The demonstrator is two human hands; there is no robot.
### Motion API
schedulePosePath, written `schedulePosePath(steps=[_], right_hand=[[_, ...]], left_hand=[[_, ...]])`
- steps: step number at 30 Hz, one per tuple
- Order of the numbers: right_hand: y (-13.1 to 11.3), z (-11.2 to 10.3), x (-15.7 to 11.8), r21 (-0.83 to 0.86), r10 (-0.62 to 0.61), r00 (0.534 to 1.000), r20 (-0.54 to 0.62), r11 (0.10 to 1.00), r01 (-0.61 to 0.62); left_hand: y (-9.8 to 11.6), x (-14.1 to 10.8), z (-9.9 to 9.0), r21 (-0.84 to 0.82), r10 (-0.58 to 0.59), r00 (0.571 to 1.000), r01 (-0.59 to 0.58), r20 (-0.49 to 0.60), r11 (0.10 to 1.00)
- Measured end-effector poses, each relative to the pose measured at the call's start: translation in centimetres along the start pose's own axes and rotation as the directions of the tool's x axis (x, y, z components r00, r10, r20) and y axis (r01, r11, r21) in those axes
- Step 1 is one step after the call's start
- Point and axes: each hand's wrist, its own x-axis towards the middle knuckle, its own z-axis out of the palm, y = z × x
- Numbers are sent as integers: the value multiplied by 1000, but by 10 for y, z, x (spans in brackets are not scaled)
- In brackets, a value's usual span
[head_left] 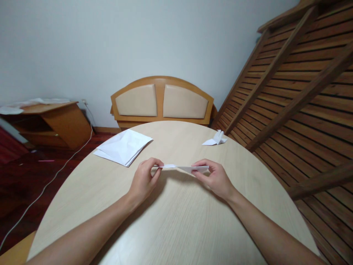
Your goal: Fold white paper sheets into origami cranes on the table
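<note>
A folded white paper is held nearly edge-on above the round table. My left hand pinches its left tip between thumb and fingers. The wider right part of the paper sits between the thumb and fingers of my right hand. Beyond my left hand lies a stack of white paper sheets. A small folded white paper figure rests on the table past my right hand.
Behind the table stands a wooden headboard with two beige panels. Wooden slats lean at the right. On the left are a low cabinet and a white cable across the floor.
</note>
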Motion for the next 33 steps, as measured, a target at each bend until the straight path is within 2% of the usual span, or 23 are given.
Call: schedulePosePath(steps=[2, 4, 6, 9, 14, 16, 20, 25, 30, 33], right_hand=[[1, -2, -1, -24, -127, 989, 75, 991, 129], [1, -3, -2, -30, -197, 961, 196, 978, 206], [1, -4, -3, -60, -199, 934, 297, 972, 226], [0, -2, -4, -131, -173, 892, 418, 960, 247], [1, 1, -5, -226, -134, 856, 499, 934, 278], [1, 2, -5, -249, -115, 859, 498, 930, 269], [3, 5, -5, -303, -41, 918, 394, 938, 172], [10, 15, -4, -368, 15, 961, 277, 925, 91], [13, 25, -2, -447, -113, 957, 268, 865, 227], [9, 29, -3, -530, -136, 946, 294, 801, 280]], left_hand=[[-5, -1, 2, 36, 69, 995, -72, 71, 997], [-10, -2, 5, 56, 125, 977, -137, 175, 989], [-14, -3, 9, 51, 144, 957, -162, 253, 985], [-18, -6, 14, 53, 141, 940, -166, 312, 985], [-10, -9, 12, 33, 141, 899, -170, 415, 985], [-3, -10, 8, 47, 115, 898, -149, 424, 988], [7, -11, 5, 68, 119, 884, -167, 452, 984], [6, -14, 7, 97, 146, 846, -226, 512, 969], [1, -18, 10, 187, 80, 810, -228, 581, 956], [-2, -20, 13, 221, 66, 802, -242, 594, 945]])
